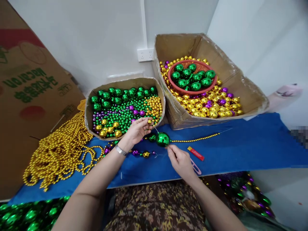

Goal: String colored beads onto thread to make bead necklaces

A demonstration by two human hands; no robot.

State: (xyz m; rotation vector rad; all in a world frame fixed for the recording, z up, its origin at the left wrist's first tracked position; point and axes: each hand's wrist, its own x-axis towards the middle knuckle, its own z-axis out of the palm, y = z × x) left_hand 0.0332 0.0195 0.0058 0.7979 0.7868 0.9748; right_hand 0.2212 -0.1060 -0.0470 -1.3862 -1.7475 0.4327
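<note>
My left hand point(139, 131), with a metal watch band at the wrist, pinches a small gold bead point(149, 121). A thin pale string point(156, 128) runs from near that bead down to a large shiny green ball point(163, 139). At the ball's lower edge are the closed fingertips of my right hand point(180, 160); what they pinch is hidden. A darker green ball point(152, 137) sits just left of the large one. From its right side stretches a strand of small gold beads point(197, 139) ending in a thin thread. Purple and gold beads point(145, 154) lie strung below my left hand.
A low carton point(88, 112) holds sorted green, purple and gold beads. Behind it, a larger carton point(250, 85) contains gold beads and a red basket point(170, 84) of green balls. Gold bead strands point(60, 150) pile up left. A red-yellow cutter point(196, 153) and pink scissors-like handle point(196, 166) lie right.
</note>
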